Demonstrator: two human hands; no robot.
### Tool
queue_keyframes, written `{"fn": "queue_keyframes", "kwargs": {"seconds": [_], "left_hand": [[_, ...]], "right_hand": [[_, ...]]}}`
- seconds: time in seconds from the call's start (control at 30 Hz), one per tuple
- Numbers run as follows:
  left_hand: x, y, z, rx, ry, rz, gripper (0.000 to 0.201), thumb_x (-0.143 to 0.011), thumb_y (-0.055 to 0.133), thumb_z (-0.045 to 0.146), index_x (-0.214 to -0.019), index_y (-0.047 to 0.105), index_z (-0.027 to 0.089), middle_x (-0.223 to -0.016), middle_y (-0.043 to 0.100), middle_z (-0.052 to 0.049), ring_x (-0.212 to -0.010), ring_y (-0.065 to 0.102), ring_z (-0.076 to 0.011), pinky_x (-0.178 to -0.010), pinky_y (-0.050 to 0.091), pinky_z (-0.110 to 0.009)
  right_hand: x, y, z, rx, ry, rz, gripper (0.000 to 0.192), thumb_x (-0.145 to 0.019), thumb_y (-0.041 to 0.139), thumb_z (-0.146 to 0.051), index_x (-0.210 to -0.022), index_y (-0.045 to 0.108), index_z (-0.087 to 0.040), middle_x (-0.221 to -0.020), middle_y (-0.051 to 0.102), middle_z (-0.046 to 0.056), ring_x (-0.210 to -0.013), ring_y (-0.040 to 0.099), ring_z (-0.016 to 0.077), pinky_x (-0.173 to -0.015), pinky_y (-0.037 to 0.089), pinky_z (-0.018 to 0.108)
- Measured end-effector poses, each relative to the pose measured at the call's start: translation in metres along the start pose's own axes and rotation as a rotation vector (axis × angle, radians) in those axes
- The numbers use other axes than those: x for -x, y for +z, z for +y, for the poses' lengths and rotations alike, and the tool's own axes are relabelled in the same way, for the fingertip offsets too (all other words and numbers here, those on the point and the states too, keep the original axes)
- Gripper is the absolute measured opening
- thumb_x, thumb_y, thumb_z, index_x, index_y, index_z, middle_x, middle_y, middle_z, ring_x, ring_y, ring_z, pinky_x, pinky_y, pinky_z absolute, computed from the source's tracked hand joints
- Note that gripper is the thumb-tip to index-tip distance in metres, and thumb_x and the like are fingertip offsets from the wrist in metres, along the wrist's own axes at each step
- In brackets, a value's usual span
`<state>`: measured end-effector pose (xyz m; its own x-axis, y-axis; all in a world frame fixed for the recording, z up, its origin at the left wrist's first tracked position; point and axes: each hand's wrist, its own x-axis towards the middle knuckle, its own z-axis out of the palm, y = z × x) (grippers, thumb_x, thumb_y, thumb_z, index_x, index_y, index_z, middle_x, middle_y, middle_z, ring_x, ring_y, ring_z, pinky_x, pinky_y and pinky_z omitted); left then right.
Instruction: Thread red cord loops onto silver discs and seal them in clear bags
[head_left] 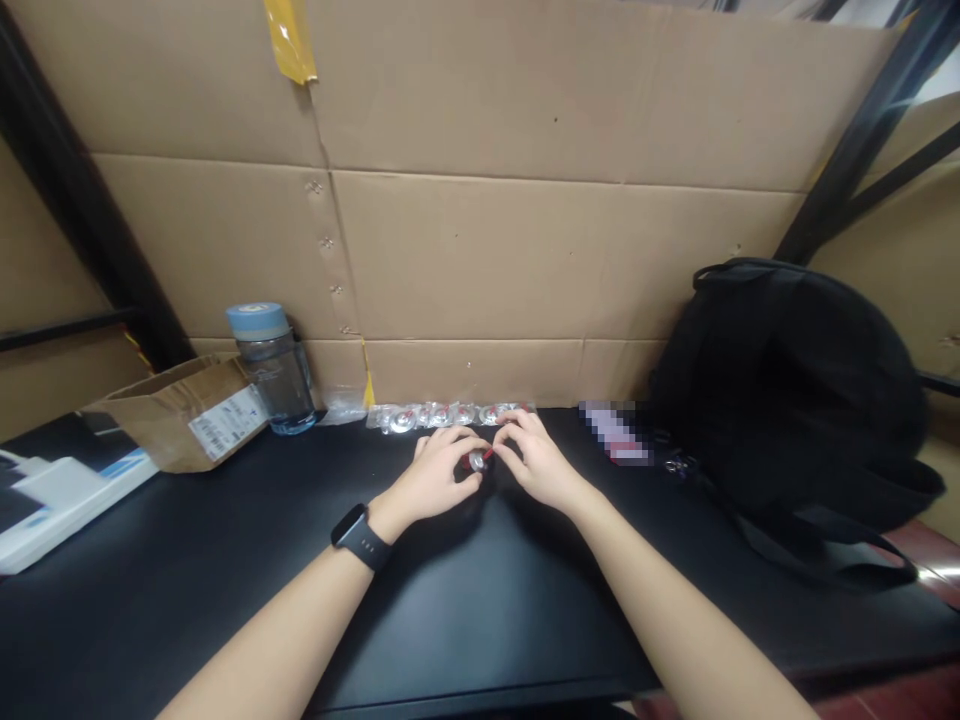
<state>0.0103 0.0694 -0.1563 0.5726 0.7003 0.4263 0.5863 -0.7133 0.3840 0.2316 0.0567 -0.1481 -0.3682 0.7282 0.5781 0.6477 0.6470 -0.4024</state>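
My left hand (pixel 433 480) and my right hand (pixel 534 460) meet over the black table (pixel 465 600), both pinching a small silver and red part (pixel 478 459) between their fingertips. A black watch (pixel 361 537) sits on my left wrist. Just behind the hands, a row of several small clear packets with silver and red parts (pixel 442 415) lies along the foot of the cardboard wall.
A clear water bottle with a blue lid (pixel 274 368) and an open cardboard box with a label (pixel 180 412) stand at the back left. A white device (pixel 52 495) lies far left. A black backpack (pixel 787 400) fills the right. A cardboard wall (pixel 525 230) closes the back.
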Motion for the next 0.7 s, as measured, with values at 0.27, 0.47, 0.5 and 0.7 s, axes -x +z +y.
{"fn": "queue_keyframes", "kwargs": {"seconds": [0.27, 0.47, 0.5, 0.7], "left_hand": [[0.001, 0.01, -0.051, -0.069, -0.137, -0.014, 0.053, -0.084, 0.051, 0.008, -0.132, 0.06, 0.028, -0.134, 0.062, -0.007, -0.126, 0.054, -0.0278, -0.108, 0.04, -0.047], [-0.001, 0.016, -0.054, -0.085, -0.178, -0.016, 0.024, -0.095, 0.058, 0.035, -0.114, 0.072, 0.032, -0.122, 0.067, -0.003, -0.117, 0.058, -0.0281, -0.103, 0.04, -0.046], [-0.002, 0.017, -0.053, -0.085, -0.176, -0.001, 0.021, -0.094, 0.06, 0.036, -0.11, 0.073, 0.031, -0.119, 0.068, -0.003, -0.116, 0.058, -0.0276, -0.103, 0.039, -0.045], [-0.008, 0.02, -0.049, -0.102, -0.181, 0.053, 0.01, -0.091, 0.066, 0.033, -0.092, 0.073, 0.025, -0.105, 0.072, -0.003, -0.109, 0.06, -0.0254, -0.099, 0.039, -0.039]], "right_hand": [[0.005, -0.008, 0.015, 0.057, 0.051, -0.197, 0.008, -0.088, 0.067, -0.021, -0.08, 0.07, -0.021, -0.126, 0.058, 0.01, -0.122, 0.054, 0.0266, -0.11, 0.041, 0.046], [0.005, -0.019, 0.031, 0.031, 0.111, -0.259, 0.01, -0.089, 0.069, -0.031, -0.088, 0.071, -0.022, -0.111, 0.066, 0.007, -0.108, 0.063, 0.0227, -0.099, 0.047, 0.038], [0.006, -0.022, 0.037, 0.063, 0.146, -0.249, 0.011, -0.088, 0.07, -0.031, -0.093, 0.071, -0.021, -0.108, 0.067, 0.008, -0.105, 0.064, 0.0228, -0.097, 0.048, 0.038], [0.014, -0.035, 0.071, 0.192, 0.38, -0.315, 0.04, -0.075, 0.078, -0.022, -0.114, 0.071, -0.019, -0.113, 0.07, 0.011, -0.103, 0.067, 0.0256, -0.093, 0.049, 0.034]]}}
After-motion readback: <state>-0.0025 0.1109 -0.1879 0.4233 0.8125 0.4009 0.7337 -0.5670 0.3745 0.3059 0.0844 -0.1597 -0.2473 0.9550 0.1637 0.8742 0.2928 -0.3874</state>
